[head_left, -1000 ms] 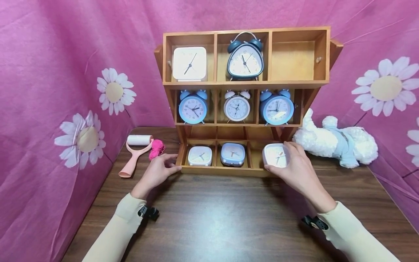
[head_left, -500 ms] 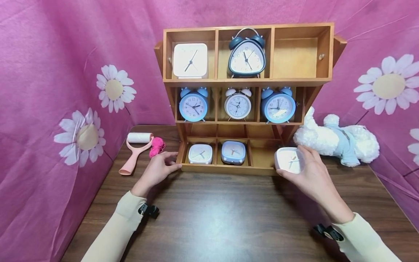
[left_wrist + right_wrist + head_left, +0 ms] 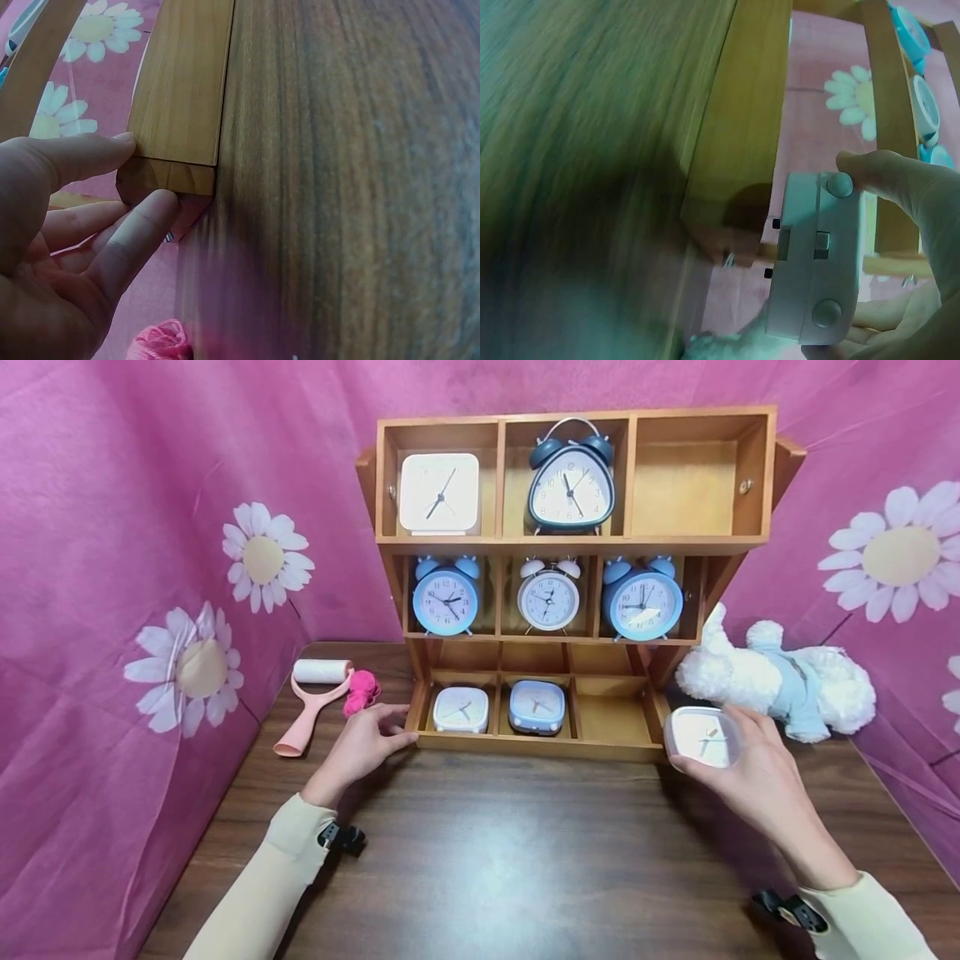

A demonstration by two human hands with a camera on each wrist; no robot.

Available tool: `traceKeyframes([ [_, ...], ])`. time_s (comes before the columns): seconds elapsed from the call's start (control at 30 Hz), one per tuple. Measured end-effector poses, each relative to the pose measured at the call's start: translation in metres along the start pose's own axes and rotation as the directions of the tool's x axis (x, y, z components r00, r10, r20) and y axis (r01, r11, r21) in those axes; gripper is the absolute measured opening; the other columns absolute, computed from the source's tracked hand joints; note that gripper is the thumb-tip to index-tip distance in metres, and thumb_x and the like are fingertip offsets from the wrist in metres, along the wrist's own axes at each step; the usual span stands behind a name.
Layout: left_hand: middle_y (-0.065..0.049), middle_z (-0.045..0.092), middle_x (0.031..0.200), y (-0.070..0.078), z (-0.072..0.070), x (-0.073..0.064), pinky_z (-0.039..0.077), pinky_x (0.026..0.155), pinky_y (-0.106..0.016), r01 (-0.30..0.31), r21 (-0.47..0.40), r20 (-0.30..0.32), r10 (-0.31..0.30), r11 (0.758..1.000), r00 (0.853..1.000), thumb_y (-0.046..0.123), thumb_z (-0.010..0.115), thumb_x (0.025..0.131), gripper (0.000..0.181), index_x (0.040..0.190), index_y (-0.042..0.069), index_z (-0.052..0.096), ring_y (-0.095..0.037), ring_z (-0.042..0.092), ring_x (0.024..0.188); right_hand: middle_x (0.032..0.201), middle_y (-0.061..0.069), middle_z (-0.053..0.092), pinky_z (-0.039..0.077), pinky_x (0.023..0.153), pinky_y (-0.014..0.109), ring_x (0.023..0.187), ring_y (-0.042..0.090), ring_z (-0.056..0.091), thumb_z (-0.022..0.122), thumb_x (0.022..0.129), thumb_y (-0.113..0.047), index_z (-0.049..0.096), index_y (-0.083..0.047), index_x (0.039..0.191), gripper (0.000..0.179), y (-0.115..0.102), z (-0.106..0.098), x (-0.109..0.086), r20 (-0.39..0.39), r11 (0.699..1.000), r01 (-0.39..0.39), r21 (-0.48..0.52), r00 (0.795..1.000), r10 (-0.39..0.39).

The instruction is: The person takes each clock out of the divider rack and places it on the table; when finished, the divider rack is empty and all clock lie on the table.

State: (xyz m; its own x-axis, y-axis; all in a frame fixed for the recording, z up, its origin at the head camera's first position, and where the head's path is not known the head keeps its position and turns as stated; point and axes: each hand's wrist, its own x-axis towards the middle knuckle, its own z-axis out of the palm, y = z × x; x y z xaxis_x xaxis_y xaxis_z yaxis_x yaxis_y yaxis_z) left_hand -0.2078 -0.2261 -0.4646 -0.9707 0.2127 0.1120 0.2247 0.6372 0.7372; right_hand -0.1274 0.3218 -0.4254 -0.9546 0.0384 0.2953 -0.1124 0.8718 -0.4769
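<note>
A small white square alarm clock [image 3: 703, 737] is held by my right hand [image 3: 765, 777], just outside the right end of a wooden shelf [image 3: 540, 749]. In the right wrist view, thumb and fingers grip opposite ends of the clock [image 3: 817, 259], with two round feet and a small switch facing the camera. At the shelf's lower left corner, my left hand [image 3: 363, 745] holds the wood, thumb at the front and fingers along the end. A white clock [image 3: 461, 710] and a blue clock [image 3: 537, 707] lie tilted back in the bottom row; its right compartment [image 3: 615, 720] is bare.
Several more alarm clocks stand above, including a white square one [image 3: 438, 493] and a dark green twin-bell one [image 3: 572, 489]. A pink lint roller [image 3: 303, 722] and pink yarn [image 3: 362, 691] lie left. A white plush toy [image 3: 795, 681] lies right, behind my right hand.
My right hand has lifted the white clock out of the bottom right compartment and carried it right, past the shelf's end. My left hand stays at the shelf corner.
</note>
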Motion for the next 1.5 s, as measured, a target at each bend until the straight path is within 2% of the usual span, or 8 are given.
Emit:
traceKeyframes([
  [0.2,-0.016,0.084,0.109,0.009,-0.001,-0.002,0.057,0.076,-0.030,0.046,0.031,0.011,-0.047,0.998,0.999,0.022,0.089,0.096,0.053,0.142,0.002,0.074,-0.019,0.082,0.092,0.153,0.045,0.047,0.042,0.099,0.081,0.133,0.063,0.048,0.098,0.082,-0.037,0.049,0.014,0.156,0.102,0.020,-0.003,-0.003,0.014,0.999,-0.047,-0.007,0.999,0.047],
  [0.27,-0.012,0.085,0.106,-0.001,0.000,0.000,0.056,0.075,-0.028,0.012,0.011,0.002,-0.012,1.000,1.000,0.028,0.089,0.096,0.054,0.142,0.004,0.075,-0.015,0.081,0.091,0.153,0.046,0.046,0.041,0.099,0.082,0.132,0.065,0.049,0.097,0.083,-0.038,0.048,0.014,0.156,0.102,0.026,-0.004,-0.003,0.014,0.998,-0.061,-0.007,0.998,0.061],
  [0.37,-0.011,0.085,0.104,-0.001,0.000,0.000,0.056,0.074,-0.027,-0.002,0.016,-0.003,0.002,1.000,1.000,0.028,0.090,0.096,0.053,0.141,0.003,0.075,-0.013,0.080,0.089,0.155,0.047,0.045,0.040,0.099,0.082,0.132,0.068,0.048,0.096,0.085,-0.040,0.046,0.015,0.158,0.105,0.033,-0.006,-0.001,0.016,0.996,-0.084,-0.010,0.996,0.084],
  [0.67,-0.017,0.085,0.112,0.010,0.000,0.000,0.057,0.078,-0.030,0.076,0.056,0.014,-0.077,0.996,0.997,0.022,0.088,0.098,0.052,0.144,0.003,0.073,-0.025,0.083,0.097,0.151,0.049,0.046,0.041,0.099,0.081,0.132,0.067,0.048,0.096,0.085,-0.036,0.046,0.020,0.154,0.102,0.053,0.000,-0.001,0.034,0.994,-0.103,-0.027,0.994,0.104],
  [1.0,-0.017,0.084,0.113,0.007,0.000,0.000,0.058,0.077,-0.031,0.060,0.039,0.014,-0.061,0.997,0.998,0.024,0.089,0.097,0.053,0.143,0.003,0.074,-0.025,0.083,0.096,0.152,0.049,0.044,0.040,0.102,0.080,0.133,0.068,0.047,0.095,0.085,-0.037,0.045,0.021,0.152,0.102,0.063,0.007,0.001,0.076,0.993,-0.112,-0.038,0.990,0.114],
  [1.2,-0.014,0.084,0.106,-0.010,0.004,0.003,0.057,0.071,-0.030,-0.005,0.013,-0.015,0.005,1.000,1.000,0.032,0.092,0.095,0.055,0.139,0.003,0.076,-0.018,0.081,0.086,0.153,0.049,0.044,0.039,0.106,0.082,0.137,0.070,0.044,0.094,0.087,-0.040,0.044,0.021,0.153,0.102,0.065,0.006,0.002,0.108,0.992,-0.121,-0.044,0.986,0.125],
  [1.37,-0.017,0.084,0.113,0.006,-0.001,0.000,0.059,0.075,-0.031,0.042,0.018,0.018,-0.042,0.999,0.999,0.027,0.090,0.096,0.055,0.143,0.003,0.074,-0.022,0.083,0.093,0.154,0.050,0.042,0.037,0.107,0.083,0.138,0.071,0.042,0.093,0.089,-0.042,0.042,0.021,0.156,0.105,0.067,0.005,0.002,0.131,0.990,-0.132,-0.050,0.982,0.137],
  [1.5,-0.017,0.083,0.115,0.009,0.000,0.000,0.058,0.076,-0.030,0.055,0.032,0.019,-0.055,0.998,0.998,0.026,0.089,0.097,0.054,0.144,0.003,0.073,-0.021,0.083,0.095,0.155,0.050,0.041,0.037,0.107,0.083,0.139,0.071,0.042,0.093,0.089,-0.041,0.041,0.020,0.156,0.105,0.068,0.006,0.002,0.134,0.990,-0.133,-0.044,0.981,0.138],
])
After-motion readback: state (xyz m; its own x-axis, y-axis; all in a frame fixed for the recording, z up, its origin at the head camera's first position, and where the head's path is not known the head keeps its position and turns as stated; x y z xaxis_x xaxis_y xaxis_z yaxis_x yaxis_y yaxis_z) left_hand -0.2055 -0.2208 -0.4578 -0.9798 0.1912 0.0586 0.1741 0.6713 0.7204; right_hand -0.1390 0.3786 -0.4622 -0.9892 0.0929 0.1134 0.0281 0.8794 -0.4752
